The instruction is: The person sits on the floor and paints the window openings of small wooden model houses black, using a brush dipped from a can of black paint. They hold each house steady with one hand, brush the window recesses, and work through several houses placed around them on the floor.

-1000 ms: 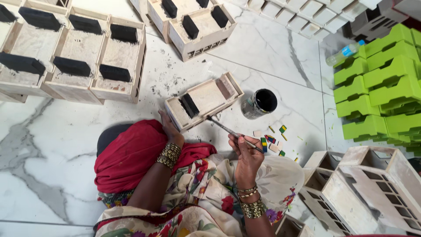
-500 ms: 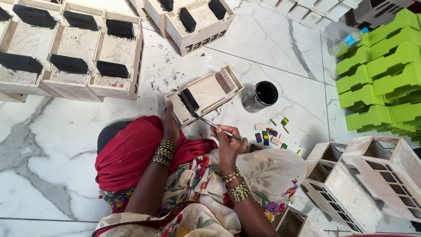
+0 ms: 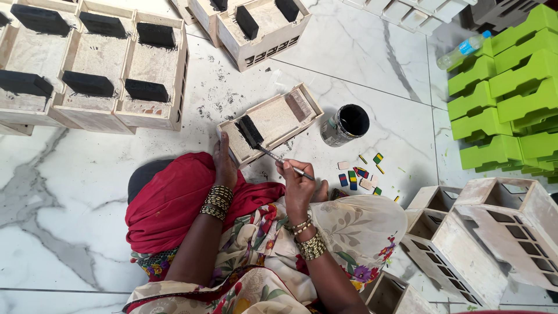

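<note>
Seated figure painting a wooden tray, seen from above. The small wooden tray (image 3: 272,121) lies on the marble floor (image 3: 70,192) just beyond the person's knees, tilted diagonally. At its left end a raised crossbar (image 3: 251,131) is already coated black; the matching bar at its right end (image 3: 300,104) is bare wood. The right hand (image 3: 297,185) pinches a thin paintbrush (image 3: 278,160) between closed fingers, with the tip resting at the near foot of the black bar. The left hand (image 3: 223,165) lies flat, fingers extended, against the tray's near left corner, steadying it.

Step in hand, as judged: finishing the edge of the left bar. The unpainted right bar would call for a reload at the open tin of black paint (image 3: 345,124), standing just right of the tray, and perhaps a turn of the tray.

Near the right hand lie small coloured chips (image 3: 356,175). Far left stand finished trays with black bars (image 3: 93,70); at right, stacked green crates (image 3: 504,93), a plastic bottle (image 3: 465,50), and unpainted wooden frames (image 3: 482,232).
</note>
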Demonstrator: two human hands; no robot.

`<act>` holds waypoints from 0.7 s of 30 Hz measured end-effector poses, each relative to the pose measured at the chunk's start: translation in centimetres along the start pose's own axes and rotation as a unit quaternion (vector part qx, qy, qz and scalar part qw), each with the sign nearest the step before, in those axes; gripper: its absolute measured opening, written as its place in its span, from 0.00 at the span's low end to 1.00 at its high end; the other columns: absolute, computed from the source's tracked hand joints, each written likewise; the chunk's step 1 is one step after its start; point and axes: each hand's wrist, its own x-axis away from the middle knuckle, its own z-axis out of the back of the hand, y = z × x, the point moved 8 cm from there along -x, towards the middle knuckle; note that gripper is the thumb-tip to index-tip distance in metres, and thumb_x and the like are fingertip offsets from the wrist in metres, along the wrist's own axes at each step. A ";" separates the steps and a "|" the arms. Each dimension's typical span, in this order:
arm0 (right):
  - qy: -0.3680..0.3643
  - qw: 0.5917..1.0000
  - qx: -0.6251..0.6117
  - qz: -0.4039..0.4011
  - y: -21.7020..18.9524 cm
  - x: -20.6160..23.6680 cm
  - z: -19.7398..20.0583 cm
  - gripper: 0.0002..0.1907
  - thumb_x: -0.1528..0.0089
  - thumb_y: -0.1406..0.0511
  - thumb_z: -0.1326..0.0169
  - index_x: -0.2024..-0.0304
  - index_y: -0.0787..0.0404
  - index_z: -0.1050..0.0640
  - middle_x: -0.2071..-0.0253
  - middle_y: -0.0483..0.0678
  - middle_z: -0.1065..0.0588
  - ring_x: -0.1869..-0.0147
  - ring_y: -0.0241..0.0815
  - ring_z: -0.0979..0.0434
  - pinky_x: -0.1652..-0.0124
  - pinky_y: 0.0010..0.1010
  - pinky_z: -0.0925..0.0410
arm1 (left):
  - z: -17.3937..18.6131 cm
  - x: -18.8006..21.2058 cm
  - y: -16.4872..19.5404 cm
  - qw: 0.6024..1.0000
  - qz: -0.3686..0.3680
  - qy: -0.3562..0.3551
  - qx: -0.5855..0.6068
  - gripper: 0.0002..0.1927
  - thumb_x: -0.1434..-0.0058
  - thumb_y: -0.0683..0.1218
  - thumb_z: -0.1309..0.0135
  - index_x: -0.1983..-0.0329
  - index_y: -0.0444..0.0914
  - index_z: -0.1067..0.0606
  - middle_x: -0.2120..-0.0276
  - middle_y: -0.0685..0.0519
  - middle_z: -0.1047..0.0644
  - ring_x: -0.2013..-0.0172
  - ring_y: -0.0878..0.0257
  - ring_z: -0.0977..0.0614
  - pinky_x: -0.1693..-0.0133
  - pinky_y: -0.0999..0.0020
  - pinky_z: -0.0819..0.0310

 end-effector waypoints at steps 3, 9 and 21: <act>0.016 1.000 -0.015 0.001 -0.2 -0.5 0.7 0.07 0.34 0.73 0.45 0.56 0.72 0.28 0.58 0.62 0.19 0.57 0.46 0.15 0.53 0.31 0.20 | -0.1 -0.1 0.1 1.000 -0.001 -0.002 0.006 0.43 0.38 0.68 0.47 0.33 0.32 0.39 0.39 0.43 0.32 0.37 0.56 0.28 0.40 0.61 0.28; 0.021 0.999 0.003 -0.025 -0.1 -0.3 1.9 0.06 0.34 0.73 0.46 0.56 0.72 0.28 0.59 0.62 0.19 0.57 0.47 0.14 0.54 0.31 0.20 | -0.4 0.1 0.2 1.000 -0.013 -0.011 0.007 0.43 0.36 0.67 0.46 0.33 0.31 0.39 0.40 0.42 0.31 0.38 0.55 0.27 0.41 0.61 0.27; 0.015 1.000 -0.002 -0.006 0.5 -1.3 1.6 0.06 0.33 0.73 0.46 0.55 0.71 0.28 0.58 0.62 0.19 0.56 0.45 0.15 0.51 0.31 0.20 | -0.9 -0.1 1.2 0.992 -0.082 -0.043 -0.082 0.40 0.31 0.67 0.50 0.31 0.33 0.38 0.39 0.44 0.33 0.36 0.55 0.28 0.39 0.62 0.26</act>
